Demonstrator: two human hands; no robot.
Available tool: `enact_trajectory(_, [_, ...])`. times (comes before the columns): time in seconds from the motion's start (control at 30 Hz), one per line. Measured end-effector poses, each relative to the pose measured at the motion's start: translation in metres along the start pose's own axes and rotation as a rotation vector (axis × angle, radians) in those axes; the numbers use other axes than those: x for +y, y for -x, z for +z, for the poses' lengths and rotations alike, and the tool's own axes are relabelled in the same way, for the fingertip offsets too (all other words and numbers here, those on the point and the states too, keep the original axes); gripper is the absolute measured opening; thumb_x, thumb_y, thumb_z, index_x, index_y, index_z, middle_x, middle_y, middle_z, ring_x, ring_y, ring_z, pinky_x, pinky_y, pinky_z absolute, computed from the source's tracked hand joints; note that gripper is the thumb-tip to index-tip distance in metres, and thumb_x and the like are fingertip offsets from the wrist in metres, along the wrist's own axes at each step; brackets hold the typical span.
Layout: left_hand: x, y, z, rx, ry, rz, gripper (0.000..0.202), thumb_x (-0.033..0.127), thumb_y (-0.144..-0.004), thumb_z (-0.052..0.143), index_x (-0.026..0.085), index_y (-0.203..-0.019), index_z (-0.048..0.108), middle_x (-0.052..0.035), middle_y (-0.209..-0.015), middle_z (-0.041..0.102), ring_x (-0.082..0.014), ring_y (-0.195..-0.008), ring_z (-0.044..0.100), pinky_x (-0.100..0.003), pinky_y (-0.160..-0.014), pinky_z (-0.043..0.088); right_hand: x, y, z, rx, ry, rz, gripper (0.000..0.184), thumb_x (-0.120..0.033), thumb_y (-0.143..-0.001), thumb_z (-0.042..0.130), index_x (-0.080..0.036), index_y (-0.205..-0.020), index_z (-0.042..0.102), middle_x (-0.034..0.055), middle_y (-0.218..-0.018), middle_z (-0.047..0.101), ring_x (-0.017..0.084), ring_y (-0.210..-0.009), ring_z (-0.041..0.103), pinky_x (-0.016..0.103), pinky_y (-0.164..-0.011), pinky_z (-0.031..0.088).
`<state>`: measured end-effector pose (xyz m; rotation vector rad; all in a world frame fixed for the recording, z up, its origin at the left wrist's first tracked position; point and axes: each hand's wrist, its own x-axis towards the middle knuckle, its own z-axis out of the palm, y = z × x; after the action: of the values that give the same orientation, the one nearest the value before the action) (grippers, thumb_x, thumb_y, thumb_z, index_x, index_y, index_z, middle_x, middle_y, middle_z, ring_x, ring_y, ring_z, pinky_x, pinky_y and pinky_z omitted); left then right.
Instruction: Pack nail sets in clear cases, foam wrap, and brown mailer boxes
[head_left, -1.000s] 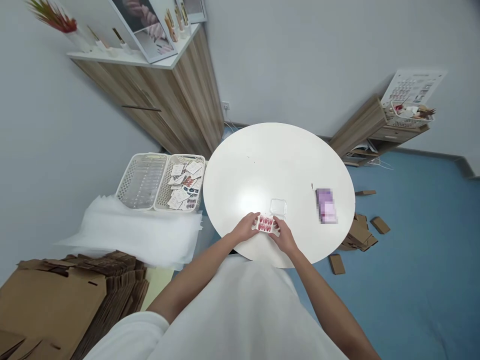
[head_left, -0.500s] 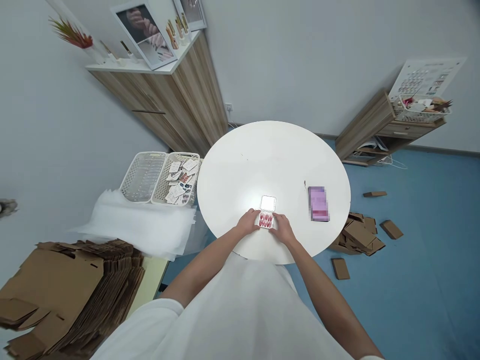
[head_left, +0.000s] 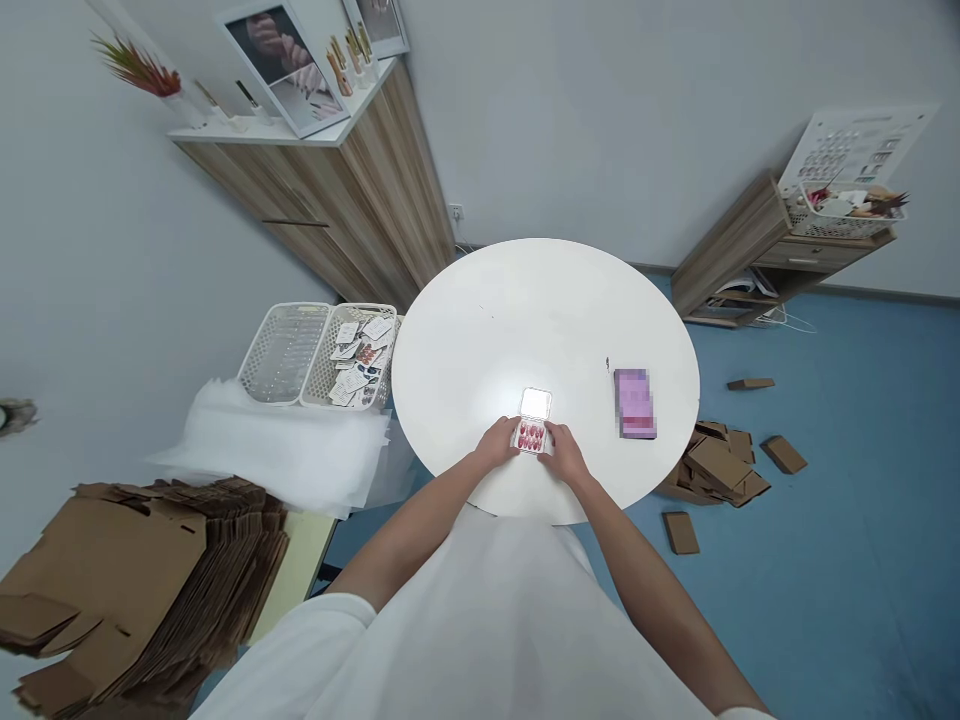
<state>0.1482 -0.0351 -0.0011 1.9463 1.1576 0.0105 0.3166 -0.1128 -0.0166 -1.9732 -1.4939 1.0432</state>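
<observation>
A small clear case of red press-on nails (head_left: 531,437) lies on the round white table (head_left: 465,330), close to its near edge. Its lid (head_left: 535,403) is raised and tipped back, bright with glare. On the case's left side my left hand (head_left: 498,443) grips the edge, fingers curled along it. My right hand (head_left: 565,453) holds the opposite side in the same way. The nails sit in rows inside, between my two hands. To the right on the table is a purple stack (head_left: 636,404), its surface blurred out.
Left of the table stand white baskets, one holding cards (head_left: 362,362), beside translucent sheets (head_left: 285,450) and flattened cardboard boxes (head_left: 150,580). Folded brown boxes (head_left: 716,465) lie on the blue floor at right. A wooden cabinet (head_left: 315,210) and a drawer unit (head_left: 750,250) stand behind.
The view has shifted very slightly. Both hands keep their hold on the case, and nothing else has visibly moved.
</observation>
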Motion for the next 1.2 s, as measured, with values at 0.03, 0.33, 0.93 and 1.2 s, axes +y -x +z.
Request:
enact_trajectory(0.03, [0.000, 0.001, 0.000, 0.010, 0.010, 0.000, 0.063, 0.018, -0.061, 0.063, 0.021, -0.120, 0.041, -0.0057, -0.099, 0.053, -0.0187, -0.081, 0.055, -0.027, -0.070, 0.043, 0.000, 0.001, 0.000, -0.004, 0.003, -0.001, 0.065, -0.017, -0.062, 0.057, -0.023, -0.123, 0.036, 0.0055, -0.110, 0.044, 0.019, -0.094, 0.049, 0.032, -0.081, 0.042])
enact_trajectory(0.33, [0.001, 0.004, 0.006, 0.055, 0.131, -0.082, 0.040, 0.020, -0.063, 0.060, 0.017, -0.102, 0.050, -0.0044, -0.094, 0.052, -0.0136, -0.072, 0.053, -0.025, -0.065, 0.043, -0.006, 0.007, 0.003, 0.053, -0.242, 0.148, 0.070, -0.019, -0.058, 0.059, -0.023, -0.124, 0.034, 0.0062, -0.112, 0.046, 0.016, -0.082, 0.052, 0.032, -0.075, 0.045])
enact_trajectory(0.93, [0.022, 0.030, -0.007, 0.095, 0.929, -0.117, 0.036, 0.025, -0.077, 0.053, 0.017, -0.111, 0.047, -0.0034, -0.081, 0.057, -0.0102, -0.072, 0.054, -0.024, -0.064, 0.044, -0.039, 0.021, -0.033, 0.116, -0.728, 0.201, 0.047, -0.041, -0.067, 0.056, -0.024, -0.110, 0.050, 0.0041, -0.101, 0.053, 0.011, -0.072, 0.054, 0.028, -0.066, 0.046])
enact_trajectory(1.2, [0.032, 0.036, -0.009, -0.001, 1.094, -0.057, 0.042, 0.030, -0.071, 0.063, 0.017, -0.108, 0.050, -0.0021, -0.076, 0.058, -0.0079, -0.063, 0.053, -0.026, -0.064, 0.045, -0.047, 0.012, -0.053, 0.008, -0.904, 0.248, 0.041, -0.051, -0.072, 0.049, -0.022, -0.101, 0.055, 0.0056, -0.097, 0.061, 0.017, -0.079, 0.060, 0.029, -0.066, 0.049])
